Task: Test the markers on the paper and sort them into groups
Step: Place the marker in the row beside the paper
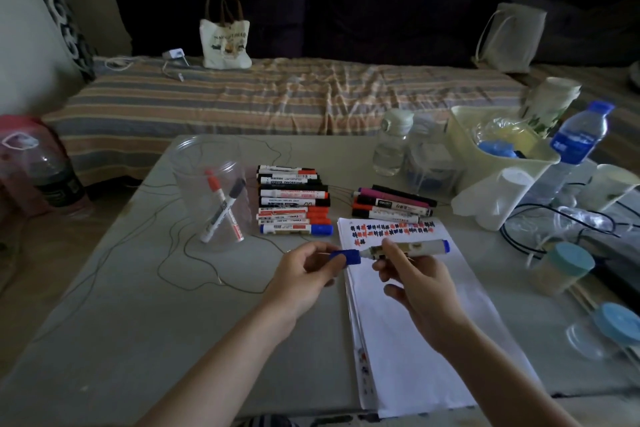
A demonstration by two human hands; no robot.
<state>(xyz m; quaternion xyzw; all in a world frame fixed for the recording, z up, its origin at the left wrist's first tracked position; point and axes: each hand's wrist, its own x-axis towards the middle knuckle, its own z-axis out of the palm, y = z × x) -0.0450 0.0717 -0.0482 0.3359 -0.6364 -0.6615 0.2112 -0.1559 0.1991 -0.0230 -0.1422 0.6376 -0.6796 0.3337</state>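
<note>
A blue marker (424, 248) lies level in the air above the top of the white paper stack (415, 340). My right hand (412, 282) grips its pale barrel. My left hand (306, 276) pinches its blue cap (346, 256), which sits at the marker's tip end. The paper's top rows carry red, blue and black test marks (391, 230). Behind the paper lie two groups: a row of black, red and blue markers (294, 204) and a smaller pile of mixed markers (391, 203). A clear plastic cup (214, 191) at the left holds a red-capped and a black-capped marker.
A cream bin (498, 152), water bottles (575, 146), jars with blue lids (561, 267) and cables crowd the table's right side. A dark bottle (52, 170) stands off the left edge. A striped sofa with a tote bag (225, 38) lies behind.
</note>
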